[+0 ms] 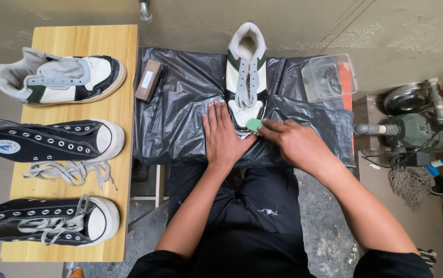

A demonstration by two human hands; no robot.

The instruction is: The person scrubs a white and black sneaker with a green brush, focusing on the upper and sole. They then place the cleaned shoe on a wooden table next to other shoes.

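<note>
A white high-top sneaker [246, 72] with green trim lies on a black plastic sheet [180, 118], toe pointing toward me. My left hand [222, 135] rests flat on the sheet beside the toe, fingertips touching the shoe. My right hand [291, 141] pinches a small green pad [254, 124] and presses it against the toe cap.
A wooden table [118, 103] on the left carries a matching white sneaker [57, 77] and two black canvas high-tops [51, 140] [46, 220]. A brown block [148, 80] and a clear plastic box [329, 77] sit on the sheet. Metal equipment [417, 123] and a mop [412, 180] stand at right.
</note>
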